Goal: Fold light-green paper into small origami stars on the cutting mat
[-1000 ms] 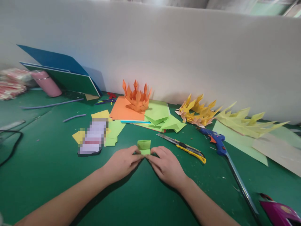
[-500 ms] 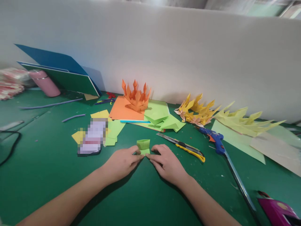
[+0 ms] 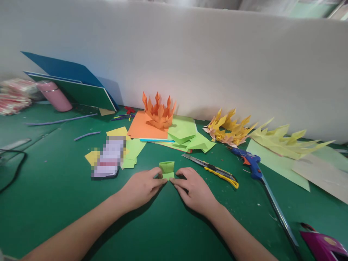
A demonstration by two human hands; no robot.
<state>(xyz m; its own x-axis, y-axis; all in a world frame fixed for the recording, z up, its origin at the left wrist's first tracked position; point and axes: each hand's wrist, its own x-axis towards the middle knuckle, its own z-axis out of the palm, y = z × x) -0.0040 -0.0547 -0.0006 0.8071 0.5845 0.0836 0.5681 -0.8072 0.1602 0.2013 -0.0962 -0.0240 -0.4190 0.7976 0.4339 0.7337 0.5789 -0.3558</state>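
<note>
A small folded piece of green paper (image 3: 166,167) lies on the table between my hands, its far flap raised. My left hand (image 3: 145,185) has its thumb and fingers closed on the paper's left side and near edge. On the near right corner, the fingertips of my right hand (image 3: 191,188) press the same paper, fingers bent. Part of the paper is hidden under the fingers. Just right of my right hand lies a yellow utility knife (image 3: 214,169) with its blade out.
Behind stand an orange paper crown (image 3: 160,115), loose green sheets (image 3: 182,128) and a yellow paper crown (image 3: 231,127). A blue glue gun (image 3: 254,166) with a long glue stick lies right. A phone (image 3: 110,157) lies left, a pink bottle (image 3: 56,96) farther back. A magenta object (image 3: 322,244) is front right.
The camera view has shifted slightly, so the scene sits a little farther right. Both hands stay on the green paper, almost unmoved.
</note>
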